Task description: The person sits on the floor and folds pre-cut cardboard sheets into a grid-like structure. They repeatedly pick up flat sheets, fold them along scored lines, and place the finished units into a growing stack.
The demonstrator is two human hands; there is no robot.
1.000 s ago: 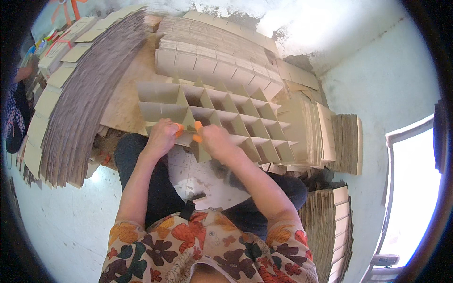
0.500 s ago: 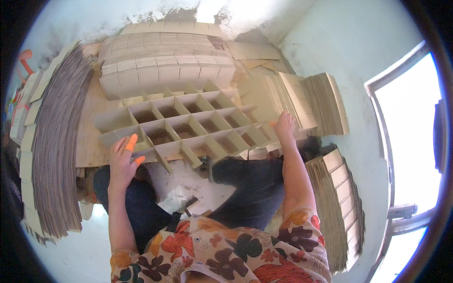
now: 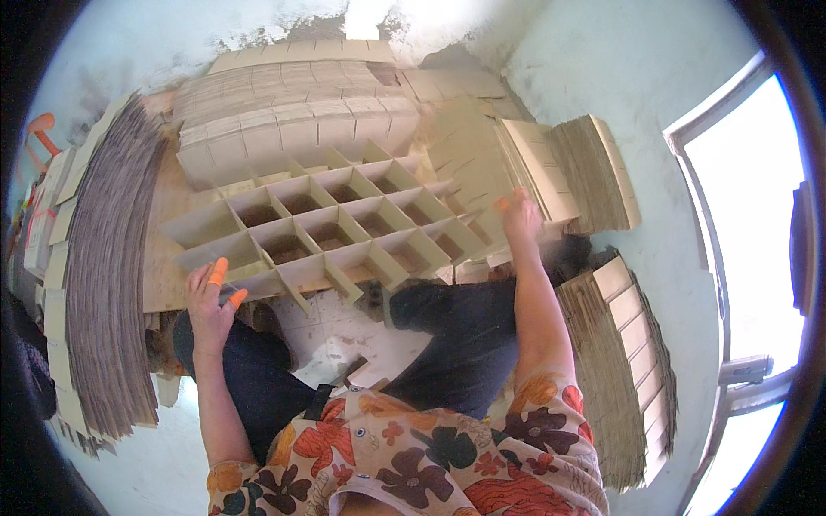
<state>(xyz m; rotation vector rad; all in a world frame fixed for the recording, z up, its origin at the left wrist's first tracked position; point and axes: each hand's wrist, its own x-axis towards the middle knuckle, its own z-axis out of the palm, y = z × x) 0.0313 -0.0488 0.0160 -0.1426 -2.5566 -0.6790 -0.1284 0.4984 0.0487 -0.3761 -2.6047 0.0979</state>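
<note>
A cardboard divider grid [image 3: 327,225] of crossed strips stands before me with open cells. By its near left corner is my left hand [image 3: 211,301], with orange finger covers on thumb and forefinger. These digits are apart and I see nothing between them. My right hand [image 3: 521,219], slightly blurred, reaches past the grid's right end to a stack of slotted cardboard strips [image 3: 535,163]. Its orange-covered thumb stands away from the fingers, and no strip shows in its grasp. Whether its fingertips touch the stack is unclear.
Long rows of cardboard strips [image 3: 292,129] line the back of the wooden table [image 3: 168,279]. A tall stack [image 3: 112,275] stands at left, another stack [image 3: 607,361] at lower right. My legs are below the near edge. A bright doorway [image 3: 748,232] is at far right.
My left hand has shifted slightly left and down, its fingers still apart. The right hand has moved a little up along the strip stack. The grid stays essentially in place while the view shifts slightly.
</note>
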